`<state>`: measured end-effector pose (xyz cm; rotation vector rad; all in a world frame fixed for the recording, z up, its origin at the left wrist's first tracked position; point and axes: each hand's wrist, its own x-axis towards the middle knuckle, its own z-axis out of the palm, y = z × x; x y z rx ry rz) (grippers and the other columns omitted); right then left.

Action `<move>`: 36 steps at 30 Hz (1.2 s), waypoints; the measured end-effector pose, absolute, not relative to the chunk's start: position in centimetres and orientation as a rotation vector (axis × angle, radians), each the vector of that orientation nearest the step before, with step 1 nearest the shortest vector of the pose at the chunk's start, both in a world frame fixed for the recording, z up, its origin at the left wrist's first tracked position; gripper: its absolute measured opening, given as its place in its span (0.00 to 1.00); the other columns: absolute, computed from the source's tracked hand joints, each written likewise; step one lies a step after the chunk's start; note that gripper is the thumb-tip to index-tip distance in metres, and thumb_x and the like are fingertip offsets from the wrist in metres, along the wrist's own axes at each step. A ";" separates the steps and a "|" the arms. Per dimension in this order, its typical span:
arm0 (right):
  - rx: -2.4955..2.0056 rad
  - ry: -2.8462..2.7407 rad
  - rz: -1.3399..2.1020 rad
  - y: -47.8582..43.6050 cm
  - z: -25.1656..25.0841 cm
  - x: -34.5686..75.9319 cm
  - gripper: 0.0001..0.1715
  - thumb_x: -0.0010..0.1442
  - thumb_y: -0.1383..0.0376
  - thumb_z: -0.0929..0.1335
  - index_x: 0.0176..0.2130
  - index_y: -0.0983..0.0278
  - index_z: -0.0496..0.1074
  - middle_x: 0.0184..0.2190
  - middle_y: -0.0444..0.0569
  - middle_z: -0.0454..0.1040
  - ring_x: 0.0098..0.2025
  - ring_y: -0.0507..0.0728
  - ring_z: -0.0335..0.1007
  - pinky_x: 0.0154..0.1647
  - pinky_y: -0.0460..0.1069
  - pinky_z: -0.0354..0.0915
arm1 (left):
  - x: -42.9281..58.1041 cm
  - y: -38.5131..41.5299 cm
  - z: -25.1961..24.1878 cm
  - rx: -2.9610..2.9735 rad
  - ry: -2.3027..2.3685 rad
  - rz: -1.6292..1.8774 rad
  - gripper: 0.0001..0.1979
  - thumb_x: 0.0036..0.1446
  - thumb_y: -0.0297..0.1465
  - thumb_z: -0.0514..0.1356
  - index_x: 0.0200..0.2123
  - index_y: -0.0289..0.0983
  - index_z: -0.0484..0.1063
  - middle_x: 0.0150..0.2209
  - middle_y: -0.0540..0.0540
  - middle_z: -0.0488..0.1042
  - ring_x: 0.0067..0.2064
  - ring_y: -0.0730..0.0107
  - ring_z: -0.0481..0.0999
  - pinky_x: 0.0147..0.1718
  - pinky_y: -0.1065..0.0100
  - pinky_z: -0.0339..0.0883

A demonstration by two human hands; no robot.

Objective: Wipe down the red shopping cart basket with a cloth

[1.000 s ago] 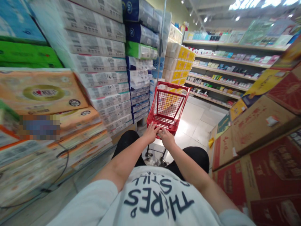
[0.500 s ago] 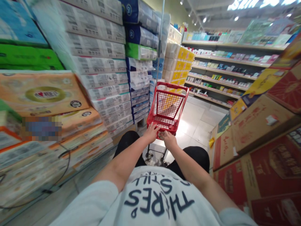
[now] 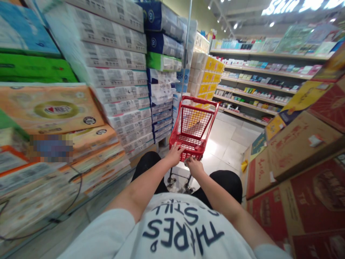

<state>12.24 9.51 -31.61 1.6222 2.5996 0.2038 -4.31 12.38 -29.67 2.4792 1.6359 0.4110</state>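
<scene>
A red shopping cart [image 3: 196,122] with a mesh basket stands on the floor between my knees. My left hand [image 3: 175,154] lies at the near left edge of the basket, fingers apart and pointing forward. At the near right edge, my right hand [image 3: 194,166] has its fingers curled together beside the rim; something small and greyish shows at the fingertips, too small to make out. Black wheels [image 3: 188,187] show under the cart.
Tall stacks of wrapped paper packs [image 3: 115,54] rise on the left, with orange tissue packs [image 3: 56,108] nearer me. Cardboard boxes [image 3: 304,144] are piled on the right. Stocked shelves [image 3: 253,68] line the back beyond the tiled floor [image 3: 223,140].
The view has shifted slightly. My right hand has moved a little down and away from my left hand, so the gap between them is wider.
</scene>
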 end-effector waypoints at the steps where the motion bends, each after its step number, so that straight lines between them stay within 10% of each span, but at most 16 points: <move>1: 1.610 2.625 0.222 9.5 -31.5 12.1 0.22 0.65 0.67 0.56 0.54 0.61 0.68 0.53 0.59 0.65 0.48 0.61 0.66 0.41 0.52 0.68 | -4.3 12.4 -29.6 2.477 1.636 0.413 0.32 0.53 0.20 0.55 0.62 0.40 0.58 0.64 0.38 0.55 0.69 0.47 0.42 0.64 0.47 0.44; 36: 1.520 2.671 0.258 8.9 -31.5 11.3 0.22 0.65 0.68 0.55 0.52 0.63 0.69 0.51 0.59 0.68 0.44 0.60 0.68 0.40 0.53 0.67 | -4.8 12.0 -29.8 2.470 1.549 0.520 0.30 0.52 0.19 0.56 0.60 0.40 0.62 0.61 0.40 0.59 0.68 0.48 0.44 0.64 0.46 0.46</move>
